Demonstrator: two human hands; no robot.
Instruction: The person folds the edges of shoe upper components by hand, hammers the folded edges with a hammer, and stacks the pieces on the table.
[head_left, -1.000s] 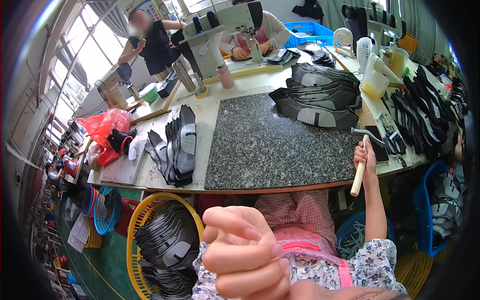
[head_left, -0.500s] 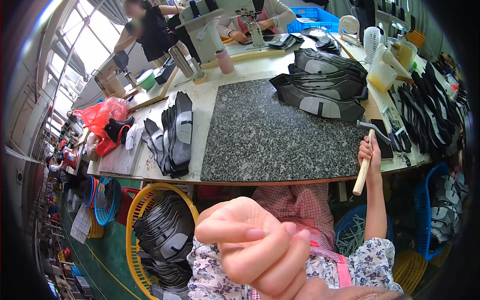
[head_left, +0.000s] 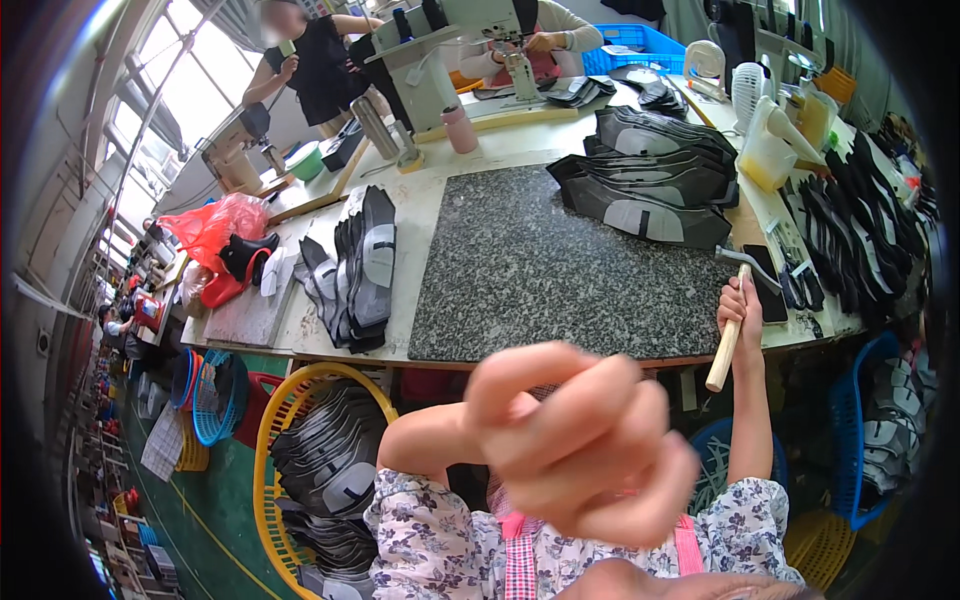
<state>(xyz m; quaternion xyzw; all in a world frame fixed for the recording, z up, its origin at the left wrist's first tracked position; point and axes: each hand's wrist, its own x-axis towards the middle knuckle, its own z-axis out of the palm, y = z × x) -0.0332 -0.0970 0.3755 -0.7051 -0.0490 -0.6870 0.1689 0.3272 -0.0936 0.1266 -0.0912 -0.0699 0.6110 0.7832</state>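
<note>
My left hand (head_left: 585, 440) is raised close to the camera, its fingers loosely curled and a little blurred; nothing shows in them. At the table's right front edge my right hand (head_left: 738, 312) grips the wooden handle of a hammer (head_left: 724, 358). Its metal head lies to the far side, beside a dark phone-like slab on the tabletop. To the left of the hammer is a speckled dark stone slab (head_left: 530, 280). Overlapping black and grey cut shoe-upper pieces (head_left: 650, 205) rest on the slab's far right corner. More such pieces (head_left: 365, 270) stand left of the slab.
A yellow basket (head_left: 262, 470) of dark pieces stands below the table at left, a blue basket (head_left: 845, 440) at right. Across the white table (head_left: 400, 205) are a pink bottle (head_left: 459, 130), a sewing machine (head_left: 420, 70) and two people. A yellowish plastic jug (head_left: 768, 150) stands far right.
My left hand has moved right and turned, its fingers still curled. My right hand keeps the hammer in nearly the same place. A person at the back left has raised a hand.
</note>
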